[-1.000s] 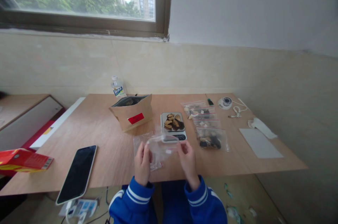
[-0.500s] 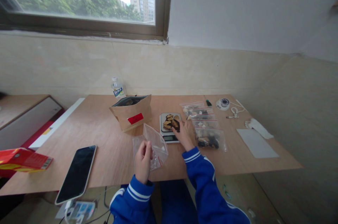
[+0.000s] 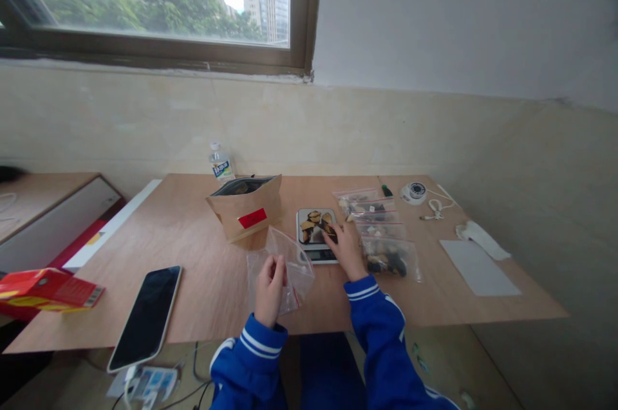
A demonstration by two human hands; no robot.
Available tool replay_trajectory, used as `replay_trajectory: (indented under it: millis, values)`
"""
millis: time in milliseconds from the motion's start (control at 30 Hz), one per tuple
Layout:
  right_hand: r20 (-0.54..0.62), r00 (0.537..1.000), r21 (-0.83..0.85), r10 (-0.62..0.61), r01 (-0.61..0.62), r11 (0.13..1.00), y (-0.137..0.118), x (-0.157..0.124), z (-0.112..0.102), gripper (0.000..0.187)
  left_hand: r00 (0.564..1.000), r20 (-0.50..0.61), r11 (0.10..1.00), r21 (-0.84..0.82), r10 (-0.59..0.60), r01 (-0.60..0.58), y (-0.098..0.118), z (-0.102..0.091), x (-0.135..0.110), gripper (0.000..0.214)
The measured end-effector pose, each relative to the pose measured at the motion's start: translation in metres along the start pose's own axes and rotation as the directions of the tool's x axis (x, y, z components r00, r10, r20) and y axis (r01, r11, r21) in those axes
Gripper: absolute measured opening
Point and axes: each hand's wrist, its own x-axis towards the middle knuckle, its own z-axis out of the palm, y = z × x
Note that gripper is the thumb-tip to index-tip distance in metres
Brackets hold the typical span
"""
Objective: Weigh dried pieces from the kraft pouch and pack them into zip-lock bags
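Observation:
My left hand (image 3: 271,286) pinches an empty clear zip bag (image 3: 288,260) and holds it up over the near edge of the wooden table (image 3: 193,249). My right hand (image 3: 346,247) reaches onto the small scale (image 3: 316,234), fingers closed around some of the dark and tan dried pieces (image 3: 315,224) piled on its platform. Both sleeves are blue with white stripes.
A brown paper pouch with a red label (image 3: 246,208) stands open left of the scale. Filled zip bags (image 3: 379,230) lie in a row to the right. A phone (image 3: 146,315) overhangs the near edge. A water bottle (image 3: 221,164), a white paper (image 3: 479,268) and a cable (image 3: 434,204) are further off.
My right hand let go of the bag and reached forward to the pieces on the scale. My left hand keeps the bag raised alone.

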Motion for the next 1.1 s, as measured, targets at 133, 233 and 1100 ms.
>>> replay_trajectory:
  millis: [133,233,1100]
  values:
    - [-0.024,0.992,0.408,0.120,-0.100,0.908,-0.038,0.000,-0.026,0.035,1.000,0.011,0.999,0.034,0.005,-0.005,0.002,0.003,0.001,0.038]
    - [0.169,0.978,0.624,0.124,-0.203,0.755,-0.073,-0.004,-0.044,0.035,1.000,-0.001,0.995,0.100,0.029,-0.029,0.000,0.006,0.000,0.037]
    - [0.213,0.946,0.010,-0.245,0.249,0.968,-0.031,0.019,0.030,0.032,0.999,-0.003,0.999,-0.008,0.044,-0.044,-0.012,0.000,-0.010,0.037]
